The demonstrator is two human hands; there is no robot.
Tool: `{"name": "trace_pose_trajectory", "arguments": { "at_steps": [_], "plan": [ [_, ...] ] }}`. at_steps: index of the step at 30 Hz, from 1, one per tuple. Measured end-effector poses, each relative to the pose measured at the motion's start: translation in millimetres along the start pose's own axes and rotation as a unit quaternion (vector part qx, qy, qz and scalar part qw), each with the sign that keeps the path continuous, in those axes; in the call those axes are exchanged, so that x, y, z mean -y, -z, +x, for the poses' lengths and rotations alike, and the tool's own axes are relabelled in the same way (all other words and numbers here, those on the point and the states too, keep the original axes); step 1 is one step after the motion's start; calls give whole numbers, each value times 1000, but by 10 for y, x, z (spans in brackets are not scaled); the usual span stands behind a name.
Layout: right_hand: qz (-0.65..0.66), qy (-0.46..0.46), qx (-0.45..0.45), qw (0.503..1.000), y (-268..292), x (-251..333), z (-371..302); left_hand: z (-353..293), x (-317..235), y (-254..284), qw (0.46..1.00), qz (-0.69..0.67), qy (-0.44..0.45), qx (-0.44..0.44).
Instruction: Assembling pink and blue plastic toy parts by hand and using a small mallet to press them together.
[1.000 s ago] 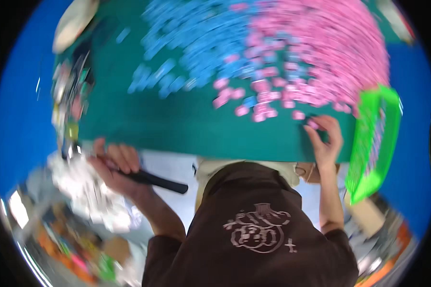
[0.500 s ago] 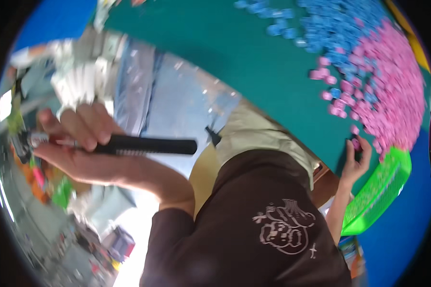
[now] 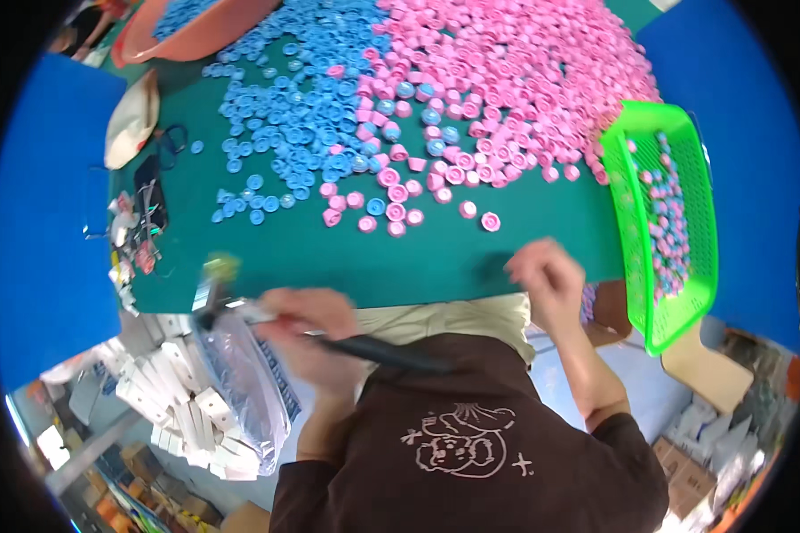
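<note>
My left hand (image 3: 316, 324) is wrapped round a hammer (image 3: 391, 353) with a long black handle and metal neck. Its blurred head, with a yellowish face, hangs over the table's near left edge. Fingers curled together, my right hand (image 3: 549, 277) hovers above the near edge; anything between the fingertips is hidden. Beyond it lies a big heap of small pink round caps (image 3: 507, 80), and left of that a heap of blue round caps (image 3: 284, 124). Where the heaps meet, some pink and blue pieces appear fitted together. A loose pink cap (image 3: 491, 221) is close to my right hand.
At the right edge a green basket (image 3: 640, 266) contains mixed pink and blue pieces. An orange basin (image 3: 213, 40) of blue caps stands far left. Scissors (image 3: 173, 138), a dark phone-like object (image 3: 150, 194) and scraps lie along the left side. White boxes (image 3: 164, 386) sit below left.
My view has swung onto the table's middle. My left hand has brought the hammer in toward the table edge. My right hand, earlier pinching a pink cap, is now in front of the heaps.
</note>
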State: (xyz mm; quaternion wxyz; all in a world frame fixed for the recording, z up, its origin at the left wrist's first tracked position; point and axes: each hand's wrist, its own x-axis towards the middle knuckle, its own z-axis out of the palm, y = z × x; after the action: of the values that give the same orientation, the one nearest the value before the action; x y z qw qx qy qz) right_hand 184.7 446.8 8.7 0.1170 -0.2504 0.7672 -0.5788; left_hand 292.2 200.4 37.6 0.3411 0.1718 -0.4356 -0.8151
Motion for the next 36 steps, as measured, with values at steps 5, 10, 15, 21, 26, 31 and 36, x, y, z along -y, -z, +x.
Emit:
{"name": "trace_pose_trajectory", "arguments": {
  "at_steps": [5,10,15,21,26,31,36],
  "plan": [
    [10,-79,198,977,-184,472,-22,-359,669,-580,994,-4,44,102],
    [-3,-86,1,996,-131,-20,-133,229,305,-502,829,448,-72,327],
    [121,-170,-119,971,-68,-38,-56,1047,16,348,777,617,-122,30],
    [172,-181,-210,945,-88,48,14,1338,141,612,641,727,-176,170],
    [156,-199,-194,948,-91,230,55,1313,45,762,678,685,-193,184],
    [137,-172,-193,956,48,103,-222,958,85,178,768,574,-160,232],
    [89,-167,-144,971,295,79,-326,469,613,-534,754,521,-194,350]
  ]
}}
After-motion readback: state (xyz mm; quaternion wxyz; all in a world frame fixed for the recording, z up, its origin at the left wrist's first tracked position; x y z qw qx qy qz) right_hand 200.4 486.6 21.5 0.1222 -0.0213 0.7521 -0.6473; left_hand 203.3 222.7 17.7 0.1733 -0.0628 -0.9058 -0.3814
